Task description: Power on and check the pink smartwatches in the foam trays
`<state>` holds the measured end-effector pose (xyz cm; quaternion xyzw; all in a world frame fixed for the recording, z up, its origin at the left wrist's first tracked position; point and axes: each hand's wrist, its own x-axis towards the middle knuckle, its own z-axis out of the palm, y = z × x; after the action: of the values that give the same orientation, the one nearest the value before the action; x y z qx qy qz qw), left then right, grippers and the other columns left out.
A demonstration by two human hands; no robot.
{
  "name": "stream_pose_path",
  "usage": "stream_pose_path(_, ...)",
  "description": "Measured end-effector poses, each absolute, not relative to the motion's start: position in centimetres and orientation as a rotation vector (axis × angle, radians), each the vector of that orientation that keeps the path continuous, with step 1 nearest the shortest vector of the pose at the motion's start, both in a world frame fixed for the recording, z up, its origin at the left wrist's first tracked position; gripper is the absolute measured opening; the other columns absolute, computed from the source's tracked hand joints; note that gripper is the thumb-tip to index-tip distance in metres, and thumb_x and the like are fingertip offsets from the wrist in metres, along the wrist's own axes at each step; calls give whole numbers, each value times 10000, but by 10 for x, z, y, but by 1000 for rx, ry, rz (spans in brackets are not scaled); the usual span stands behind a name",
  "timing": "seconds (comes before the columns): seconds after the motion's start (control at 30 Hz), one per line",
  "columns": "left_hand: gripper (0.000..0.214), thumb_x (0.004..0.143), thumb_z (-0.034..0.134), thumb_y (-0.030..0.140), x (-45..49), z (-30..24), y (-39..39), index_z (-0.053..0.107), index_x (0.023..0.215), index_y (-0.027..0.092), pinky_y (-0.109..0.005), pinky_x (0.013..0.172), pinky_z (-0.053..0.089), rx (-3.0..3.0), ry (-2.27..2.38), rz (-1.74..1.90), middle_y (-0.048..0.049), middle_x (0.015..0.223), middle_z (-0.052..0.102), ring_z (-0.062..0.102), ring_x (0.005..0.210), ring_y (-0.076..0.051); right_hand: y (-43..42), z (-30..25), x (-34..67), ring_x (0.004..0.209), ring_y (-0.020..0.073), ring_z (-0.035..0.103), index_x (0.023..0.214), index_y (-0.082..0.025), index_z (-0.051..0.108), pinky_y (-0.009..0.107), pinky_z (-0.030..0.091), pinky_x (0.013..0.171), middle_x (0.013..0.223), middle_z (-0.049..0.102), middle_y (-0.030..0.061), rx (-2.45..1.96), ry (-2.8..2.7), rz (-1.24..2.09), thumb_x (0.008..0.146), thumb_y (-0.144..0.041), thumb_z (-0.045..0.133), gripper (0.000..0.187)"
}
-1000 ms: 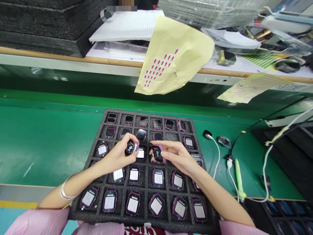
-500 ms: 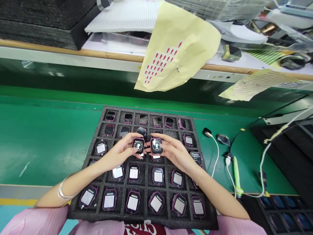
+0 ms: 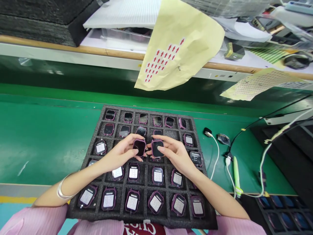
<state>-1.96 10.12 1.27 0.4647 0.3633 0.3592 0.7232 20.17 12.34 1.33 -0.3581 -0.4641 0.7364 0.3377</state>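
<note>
A black foam tray with a grid of pockets lies on the green belt, holding several purple-cased smartwatch bodies. My left hand grips one watch body above the tray's middle, its screen dark and facing up. Right beside it, my right hand pinches a second watch body, also with a dark screen. The two watches nearly touch. Watches in the near rows show lit white screens; those in the far rows are dark.
A yellow sheet with red arrow stickers hangs from the shelf behind. White cables, a small charging puck and a green pen lie right of the tray. Black foam stacks sit at the far left.
Both watches were turned face up and brought side by side. Their screens were lit half a second ago and are dark now. The hands stayed over the tray's middle.
</note>
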Motion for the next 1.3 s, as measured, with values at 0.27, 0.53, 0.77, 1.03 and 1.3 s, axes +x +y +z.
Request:
stream_pose_path(0.27,342,799,593,146,-20,6,102,451,1103,213,-248,675,440,1222,990,799,3,903,478,512,779,-134,119,20,202,1108,236,607,1337,-240,470,428,501,930,1215,633,94,-878,-1117,2076,887,-237,610,471)
stream_pose_path(0.53,279,813,557,143,-22,7,100,481,1075,202,-274,775,377,1383,1053,769,-1,911,505,476,833,-151,127,18,206,916,206,682,1159,-197,635,346,505,859,1036,708,95,-843,-1136,2138,779,-200,734,392)
stream_pose_path(0.77,325,813,564,187,-25,7,99,485,1127,203,-300,827,397,1406,1076,733,-31,1011,548,519,927,-190,128,21,208,854,178,683,1060,-198,691,258,510,746,932,728,58,-854,-1141,2093,714,-151,765,358)
stream_pose_path(1.03,348,789,535,135,-25,11,100,523,1132,199,-319,888,414,1483,1113,727,-47,1071,596,544,997,-211,127,24,209,853,162,673,1036,-203,708,267,500,793,921,729,52,-888,-1150,2087,715,-133,751,332)
stream_pose_path(1.3,375,798,615,279,-31,9,92,544,1162,225,-283,727,467,1440,1237,745,-42,992,612,571,969,-245,121,24,208,839,166,661,1015,-149,705,234,481,727,906,703,52,-852,-1067,2131,645,-190,814,388)
